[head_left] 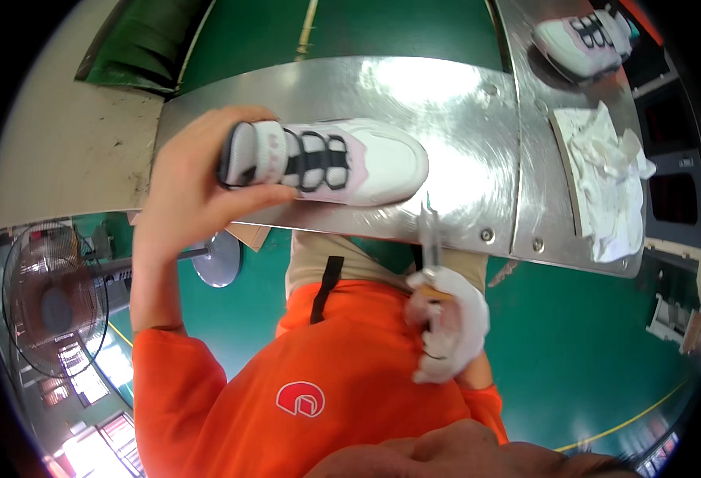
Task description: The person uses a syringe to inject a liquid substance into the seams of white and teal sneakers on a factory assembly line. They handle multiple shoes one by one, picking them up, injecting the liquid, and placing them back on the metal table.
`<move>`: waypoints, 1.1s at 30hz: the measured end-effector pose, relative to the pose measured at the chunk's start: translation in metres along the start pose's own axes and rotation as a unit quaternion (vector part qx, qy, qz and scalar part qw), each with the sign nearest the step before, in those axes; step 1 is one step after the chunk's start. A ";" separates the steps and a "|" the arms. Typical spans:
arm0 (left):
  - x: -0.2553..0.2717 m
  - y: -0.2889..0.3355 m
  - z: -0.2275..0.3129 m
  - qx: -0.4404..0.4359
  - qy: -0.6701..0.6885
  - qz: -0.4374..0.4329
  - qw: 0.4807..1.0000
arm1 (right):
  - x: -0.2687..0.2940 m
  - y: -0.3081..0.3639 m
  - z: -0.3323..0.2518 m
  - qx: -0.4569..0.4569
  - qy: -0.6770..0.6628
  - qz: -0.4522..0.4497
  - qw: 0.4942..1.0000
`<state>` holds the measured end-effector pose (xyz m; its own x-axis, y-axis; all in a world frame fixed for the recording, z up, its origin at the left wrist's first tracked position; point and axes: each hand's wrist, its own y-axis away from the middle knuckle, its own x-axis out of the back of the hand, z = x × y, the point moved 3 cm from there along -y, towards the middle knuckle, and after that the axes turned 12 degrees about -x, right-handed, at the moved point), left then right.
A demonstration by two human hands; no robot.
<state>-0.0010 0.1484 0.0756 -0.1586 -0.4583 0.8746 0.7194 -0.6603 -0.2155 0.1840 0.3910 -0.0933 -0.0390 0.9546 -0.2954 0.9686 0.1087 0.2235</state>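
A white sneaker [382, 163] with pale pink panels and black laces rests on a metal bench, its toe pointing right. My left hand [199, 171] is bare and wraps around its heel, thumb along the near side. Lower and to the right, my right hand [448, 323] wears a white glove and is closed on a syringe [431, 235]. The syringe has a see-through barrel, and its thin green tip points up toward the bench, just off the sneaker's toe. Blur softens both the glove and the barrel.
The metal bench [470, 135] has a seam and bolts at its right part. Crumpled white cloth [609, 171] lies over a board on the right. Another sneaker [581, 44] stands at the far right. A pedestal fan [55, 307] is at the left, over green floor.
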 end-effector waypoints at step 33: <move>0.004 0.018 -0.020 -0.268 -0.004 -0.037 0.963 | -0.065 -0.163 -0.128 0.263 0.304 -0.129 0.907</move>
<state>-0.0024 0.1233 0.0665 -0.1893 -0.3951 0.8989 0.2541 -0.9040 -0.3438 -0.0031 0.3466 0.0083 -0.2542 0.9101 0.3271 0.8846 0.3555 -0.3017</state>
